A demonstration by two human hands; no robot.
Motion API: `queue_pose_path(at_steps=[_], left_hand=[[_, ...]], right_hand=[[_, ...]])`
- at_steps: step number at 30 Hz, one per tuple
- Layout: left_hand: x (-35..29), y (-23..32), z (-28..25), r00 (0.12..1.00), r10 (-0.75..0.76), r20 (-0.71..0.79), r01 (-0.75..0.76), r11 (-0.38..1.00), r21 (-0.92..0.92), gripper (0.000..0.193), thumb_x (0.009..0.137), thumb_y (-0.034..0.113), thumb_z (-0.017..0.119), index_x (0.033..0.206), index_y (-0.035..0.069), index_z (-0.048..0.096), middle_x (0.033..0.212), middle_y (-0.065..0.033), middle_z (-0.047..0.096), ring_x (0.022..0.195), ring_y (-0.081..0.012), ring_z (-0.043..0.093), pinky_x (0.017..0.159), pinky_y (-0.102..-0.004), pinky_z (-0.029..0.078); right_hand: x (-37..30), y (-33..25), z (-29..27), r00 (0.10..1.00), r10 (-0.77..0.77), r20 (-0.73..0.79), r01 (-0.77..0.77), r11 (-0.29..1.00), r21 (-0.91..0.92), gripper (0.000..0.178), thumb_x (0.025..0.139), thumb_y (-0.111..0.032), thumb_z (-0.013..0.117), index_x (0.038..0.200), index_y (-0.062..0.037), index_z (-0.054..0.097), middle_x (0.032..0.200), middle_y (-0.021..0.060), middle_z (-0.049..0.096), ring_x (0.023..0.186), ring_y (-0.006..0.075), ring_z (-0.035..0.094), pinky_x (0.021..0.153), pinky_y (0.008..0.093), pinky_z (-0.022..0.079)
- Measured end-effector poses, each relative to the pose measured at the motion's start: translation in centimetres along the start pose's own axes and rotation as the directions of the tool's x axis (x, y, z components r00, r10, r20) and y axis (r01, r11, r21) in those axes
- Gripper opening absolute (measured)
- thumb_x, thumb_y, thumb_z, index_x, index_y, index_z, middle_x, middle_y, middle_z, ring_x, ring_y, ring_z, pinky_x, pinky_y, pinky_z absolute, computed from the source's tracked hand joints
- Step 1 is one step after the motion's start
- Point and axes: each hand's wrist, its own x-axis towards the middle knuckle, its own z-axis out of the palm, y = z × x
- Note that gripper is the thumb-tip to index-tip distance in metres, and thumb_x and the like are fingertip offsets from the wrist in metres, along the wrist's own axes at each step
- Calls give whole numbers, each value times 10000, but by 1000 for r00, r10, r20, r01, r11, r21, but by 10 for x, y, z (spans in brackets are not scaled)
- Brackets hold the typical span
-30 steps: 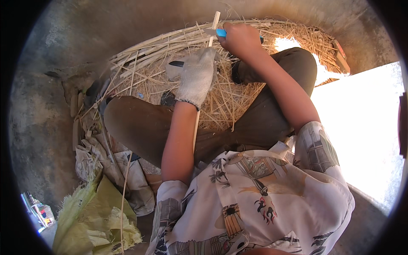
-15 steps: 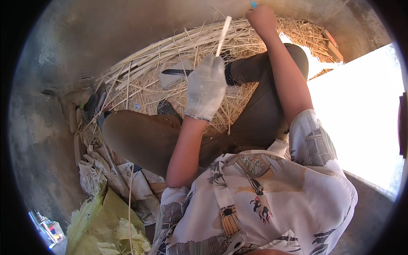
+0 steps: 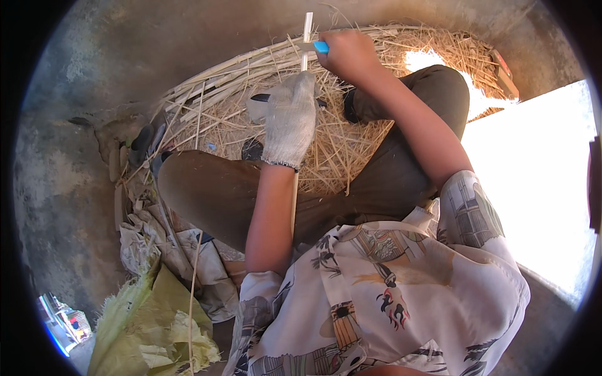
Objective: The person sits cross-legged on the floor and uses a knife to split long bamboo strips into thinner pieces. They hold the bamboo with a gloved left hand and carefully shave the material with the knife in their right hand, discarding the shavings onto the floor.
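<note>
While the left hand [image 3: 290, 119], in a pale knitted glove, is wrapped around a long, thin wooden strip [image 3: 307, 28], the bare right hand [image 3: 350, 56] grips a knife [image 3: 321, 47] by its blue handle. The strip stands out beyond the glove toward the wall [image 3: 207, 31] and shows again below the cuff, running beside the left forearm [image 3: 271, 213] to the lap. Its middle is hidden by the glove, so the exact placing of the left fingers cannot be told. The right fingers are curled tight and cover most of the handle. The blade lies across the strip just above the glove; whether it is biting into the wood is too small to tell.

Under and around the hands lies a heap of shavings [image 3: 338, 150], with longer strips [image 3: 219, 75] along its far edge by the wall. Bent legs in brown trousers [image 3: 207, 182] hem the heap in on both sides. A dark, narrow thing [image 3: 260, 98] pokes out from behind the glove, its kind unclear. A block [image 3: 505, 81] stands at the right end of the heap. At lower left, crumpled cloth [image 3: 216, 285] lies beside a frayed yellow-green sack [image 3: 141, 319], and a thin stick [image 3: 194, 288] crosses in front of them.
</note>
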Motion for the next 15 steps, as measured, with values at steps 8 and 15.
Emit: queue_pose_path(at_steps=[8,15], left_hand=[[9,-5,7,999,-45,27,45,999,2,196,991,163,513,877,25,591,717,-146,606,637,-321,624,581,-444,497],[0,25,5,905,-377,195,420,731,-538,376,1037,358,518,770,96,550,534,31,438,402,-94,415,377,-279,329]], right_hand=[[26,18,9,1000,10,15,-9,997,-71,152,775,-182,651,879,-83,702,710,184,683,663,382,682,609,493,534],[46,143,-29,704,676,-220,-695,718,-18,203,844,-221,612,846,-65,743,811,195,728,764,382,721,671,467,564]])
